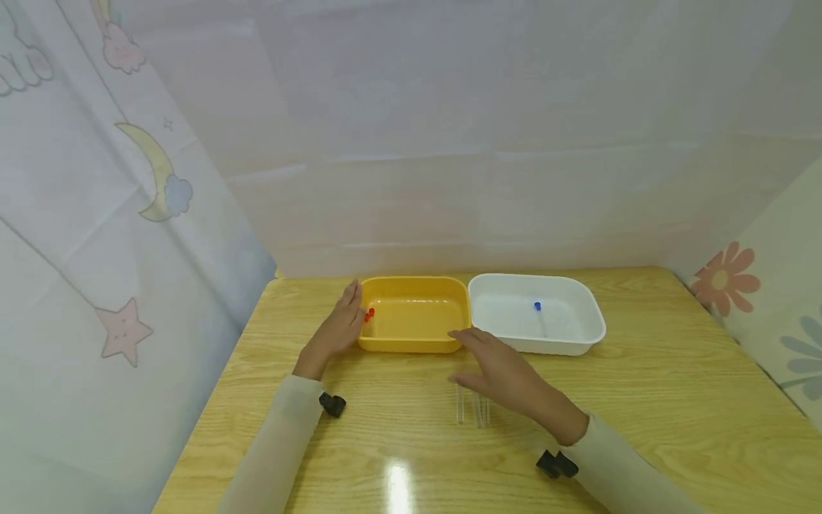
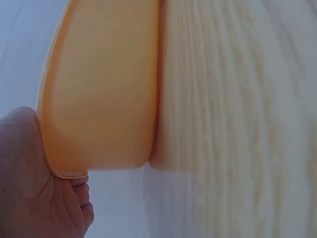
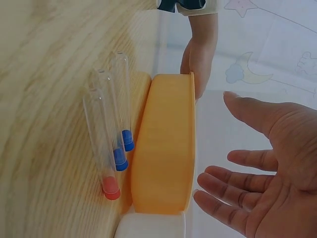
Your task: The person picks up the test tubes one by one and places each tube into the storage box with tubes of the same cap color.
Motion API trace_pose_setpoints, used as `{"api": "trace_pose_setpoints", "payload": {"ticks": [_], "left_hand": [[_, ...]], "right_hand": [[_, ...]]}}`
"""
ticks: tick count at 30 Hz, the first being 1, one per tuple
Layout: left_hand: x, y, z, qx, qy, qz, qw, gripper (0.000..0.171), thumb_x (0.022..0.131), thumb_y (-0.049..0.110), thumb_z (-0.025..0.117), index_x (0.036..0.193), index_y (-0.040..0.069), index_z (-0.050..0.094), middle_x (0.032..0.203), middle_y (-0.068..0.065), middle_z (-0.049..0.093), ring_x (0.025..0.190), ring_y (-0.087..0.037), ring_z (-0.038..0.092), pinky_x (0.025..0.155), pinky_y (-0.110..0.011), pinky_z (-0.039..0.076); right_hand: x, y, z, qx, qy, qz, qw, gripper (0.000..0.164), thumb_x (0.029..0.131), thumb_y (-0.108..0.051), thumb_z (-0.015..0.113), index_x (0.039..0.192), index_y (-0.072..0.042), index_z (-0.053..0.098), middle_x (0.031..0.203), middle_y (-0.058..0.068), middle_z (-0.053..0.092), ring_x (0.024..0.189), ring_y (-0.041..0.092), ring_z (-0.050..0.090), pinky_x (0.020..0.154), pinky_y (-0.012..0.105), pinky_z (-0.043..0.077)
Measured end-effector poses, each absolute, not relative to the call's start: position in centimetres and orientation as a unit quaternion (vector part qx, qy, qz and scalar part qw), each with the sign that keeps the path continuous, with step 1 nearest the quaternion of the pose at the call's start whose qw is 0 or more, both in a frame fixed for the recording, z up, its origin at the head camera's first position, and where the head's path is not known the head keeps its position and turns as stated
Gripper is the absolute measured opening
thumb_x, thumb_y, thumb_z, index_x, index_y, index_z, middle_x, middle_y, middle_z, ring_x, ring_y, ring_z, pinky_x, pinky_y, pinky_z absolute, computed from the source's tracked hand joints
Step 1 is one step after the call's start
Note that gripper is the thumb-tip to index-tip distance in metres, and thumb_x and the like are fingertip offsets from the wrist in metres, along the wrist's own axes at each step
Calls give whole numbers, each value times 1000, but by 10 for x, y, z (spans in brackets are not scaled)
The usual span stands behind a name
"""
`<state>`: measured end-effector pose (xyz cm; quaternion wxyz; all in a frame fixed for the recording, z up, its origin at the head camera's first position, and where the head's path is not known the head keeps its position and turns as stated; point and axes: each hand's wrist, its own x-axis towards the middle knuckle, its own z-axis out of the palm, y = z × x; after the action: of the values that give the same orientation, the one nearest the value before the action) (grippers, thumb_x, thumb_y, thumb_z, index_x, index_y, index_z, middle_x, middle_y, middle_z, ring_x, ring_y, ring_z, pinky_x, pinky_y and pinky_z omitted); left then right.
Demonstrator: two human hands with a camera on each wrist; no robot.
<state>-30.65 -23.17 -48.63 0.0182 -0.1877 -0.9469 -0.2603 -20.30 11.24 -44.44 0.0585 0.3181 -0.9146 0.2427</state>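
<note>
My left hand (image 1: 337,328) lies along the left end of a yellow plastic bin (image 1: 411,345), its fingers extended. In the left wrist view the palm meets the bin's rim (image 2: 42,104). My right hand (image 1: 504,371) is spread with thumb and fingers apart, holding nothing, above clear capped tubes and near the bin's front right corner. Three tubes show in the right wrist view: one with a red cap (image 3: 112,188), two with blue caps, one being this nearer blue cap (image 3: 120,159). From the head view their caps are hidden under the right hand.
Small red caps (image 1: 371,312) show inside the yellow bin at its left end. A white bin (image 1: 536,345) stands against its right side, holding a clear tube with a blue cap (image 1: 537,306). Behind the wooden table (image 1: 385,400) hangs a pale curtain (image 1: 411,200).
</note>
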Motion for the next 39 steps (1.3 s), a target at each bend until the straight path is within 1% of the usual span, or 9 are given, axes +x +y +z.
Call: {"api": "trace_pose_setpoints", "payload": {"ticks": [5, 9, 15, 20, 23, 27, 32, 39], "left_hand": [[-306, -232, -488, -180, -948, -263, 11, 60, 112, 22, 26, 159, -6, 1, 169, -18, -8, 156, -32, -5, 123, -53, 5], [-307, -231, -487, -174, -948, -265, 6, 60, 112, 23, 25, 160, -6, 2, 169, -16, -10, 156, -32, -5, 124, -52, 5], [-307, -231, -486, -177, -948, -263, 14, 60, 112, 22, 25, 159, -7, 2, 168, -22, -5, 155, -35, -2, 123, -53, 6], [-305, -231, -485, -179, -948, -262, 19, 60, 112, 21, 27, 159, -7, 3, 168, -22, -3, 155, -35, -1, 123, -53, 6], [-305, -231, -486, -181, -948, -262, 20, 60, 112, 21, 27, 159, -7, 2, 168, -23, -3, 155, -35, -2, 123, -54, 6], [-305, -231, -486, -183, -947, -264, 17, 60, 112, 21, 27, 159, -7, 1, 168, -21, -6, 155, -36, -2, 123, -54, 6], [-303, -231, -485, -181, -946, -268, 11, 61, 112, 22, 26, 159, -6, 1, 169, -16, -10, 156, -35, -3, 123, -53, 5], [-304, -232, -485, -178, -947, -266, 0, 60, 113, 24, 25, 160, -4, -1, 169, -13, -11, 156, -30, -6, 124, -52, 5]], "right_hand": [[-199, 116, -446, 318, -915, 238, 70, 72, 88, -40, 80, 147, -8, 52, 149, 14, 52, 138, 39, 47, 103, 53, 48], [-195, 118, -445, 315, -918, 231, 71, 72, 88, -39, 80, 146, -9, 52, 152, 15, 49, 137, 38, 48, 103, 53, 48], [-191, 124, -447, 320, -916, 228, 81, 77, 85, -38, 83, 146, -4, 52, 157, 18, 40, 136, 39, 49, 101, 52, 50], [-189, 128, -451, 310, -921, 226, 72, 78, 84, -39, 84, 147, -5, 51, 152, 19, 47, 131, 39, 54, 96, 53, 53], [-187, 131, -454, 305, -924, 222, 63, 78, 84, -39, 83, 147, -6, 51, 148, 19, 52, 129, 39, 56, 96, 54, 52], [-186, 135, -456, 300, -927, 217, 51, 77, 85, -40, 82, 148, -7, 50, 145, 19, 54, 128, 40, 56, 98, 56, 51], [-185, 138, -457, 291, -931, 215, 39, 77, 86, -41, 81, 149, -9, 50, 144, 19, 55, 126, 40, 57, 97, 56, 51], [-186, 140, -461, 285, -937, 202, 29, 79, 83, -41, 84, 146, -6, 52, 144, 19, 55, 128, 38, 56, 99, 55, 50]]}}
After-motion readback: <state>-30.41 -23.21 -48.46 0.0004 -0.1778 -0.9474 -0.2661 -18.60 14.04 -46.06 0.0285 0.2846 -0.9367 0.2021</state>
